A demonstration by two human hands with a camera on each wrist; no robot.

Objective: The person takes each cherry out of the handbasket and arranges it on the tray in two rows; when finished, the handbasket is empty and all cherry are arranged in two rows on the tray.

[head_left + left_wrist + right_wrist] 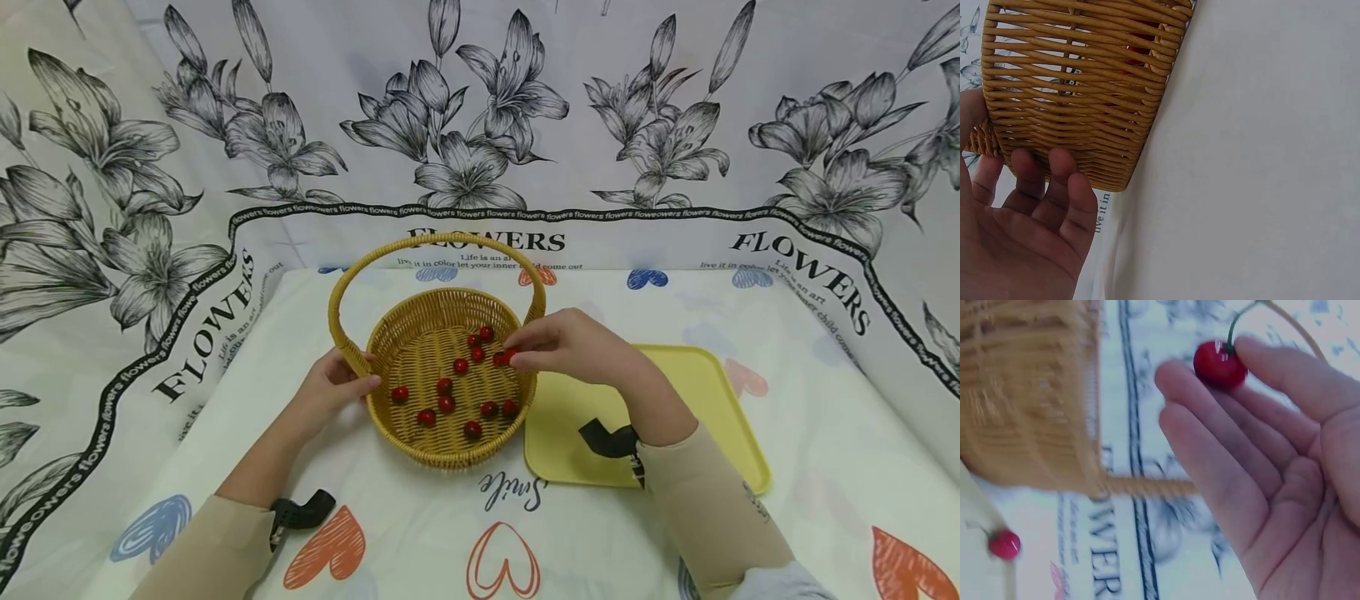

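Observation:
A round yellow wicker basket [450, 457] with a tall arched handle stands on the white cloth, several red cherries [446, 404] lying loose over its woven floor. At its left side my left hand [336, 383] grips the rim by the foot of the handle, thumb on top and fingers against the outer weave [1072, 125]. My right hand [573, 346] reaches over the right rim. Between its thumb and fingers it pinches a shiny red cherry [1219, 364] with a green stem.
A yellow tray [705, 417] lies right of the basket, partly under my right forearm. One more cherry [1005, 544] shows at the tray's edge in the right wrist view. A flower-printed curtain [480, 100] hangs behind the heart-printed cloth [420, 533].

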